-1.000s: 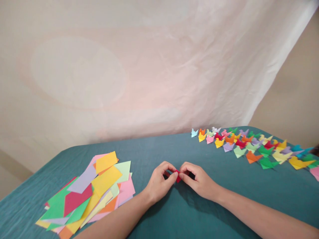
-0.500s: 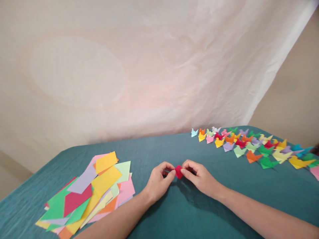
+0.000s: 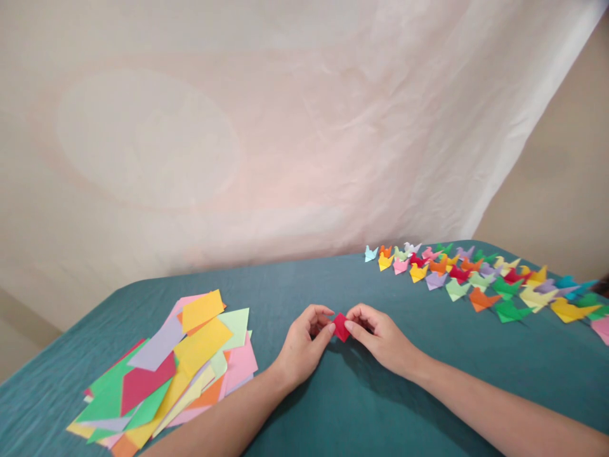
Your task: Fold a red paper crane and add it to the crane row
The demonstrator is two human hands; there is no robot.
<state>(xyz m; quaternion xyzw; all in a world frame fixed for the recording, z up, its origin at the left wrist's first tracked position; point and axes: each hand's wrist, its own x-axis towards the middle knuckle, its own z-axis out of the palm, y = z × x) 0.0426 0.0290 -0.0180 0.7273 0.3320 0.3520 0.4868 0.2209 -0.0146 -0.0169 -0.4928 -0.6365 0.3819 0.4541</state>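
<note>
A small red folded paper (image 3: 341, 327), diamond-shaped, is held between my two hands above the middle of the table. My left hand (image 3: 307, 337) pinches its left corner between thumb and fingers. On the other side my right hand (image 3: 378, 336) grips the right corner the same way. The finer folds of the paper are too small to make out. Both forearms reach in from the lower edge of the view.
To the left lies a loose pile of coloured paper sheets (image 3: 204, 346). Several rows of folded paper birds (image 3: 480, 298) stand at the back right. A green cloth (image 3: 295, 285) covers the table, and a pale sheet (image 3: 285, 127) hangs behind it.
Hardly anything differs. The red paper shows slightly larger between my fingertips, and my left fingers have shifted a little.
</note>
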